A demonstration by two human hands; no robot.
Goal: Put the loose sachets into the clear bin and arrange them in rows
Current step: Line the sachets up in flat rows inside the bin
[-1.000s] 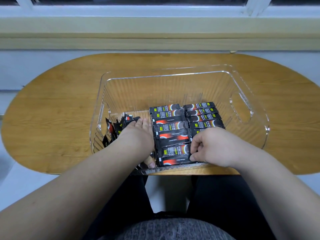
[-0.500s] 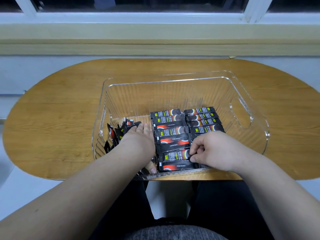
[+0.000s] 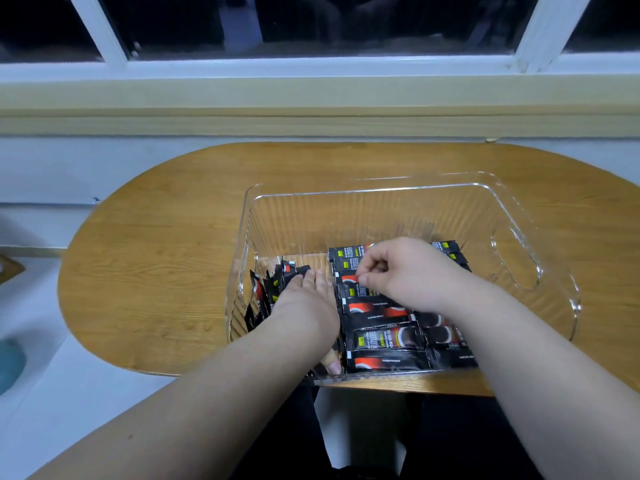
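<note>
A clear ribbed bin [image 3: 363, 192] stands on the oval wooden table [image 3: 156, 271]. Black and red sachets lie flat in a middle row [image 3: 381, 341] and a right row [image 3: 441, 336]. Several more sachets [image 3: 268, 285] stand on edge along the bin's left side. My left hand [image 3: 304, 306] is inside the bin with straight fingers, pressed flat between the standing sachets and the middle row. My right hand [image 3: 405, 271] hovers over the far part of the rows, its thumb and forefinger pinching the edge of a sachet in the middle row. It hides most of the right row's far end.
The bin's far half holds nothing, and a handle cut-out [image 3: 516, 268] is in its right wall. Bare tabletop lies to the left and behind. A window sill [image 3: 311, 98] runs along the back. A bluish object [image 3: 10, 365] sits low at the far left.
My right hand has moved from the near end of the rows to their far part. My left hand stays flat in the same place. The view has shifted to the left and up.
</note>
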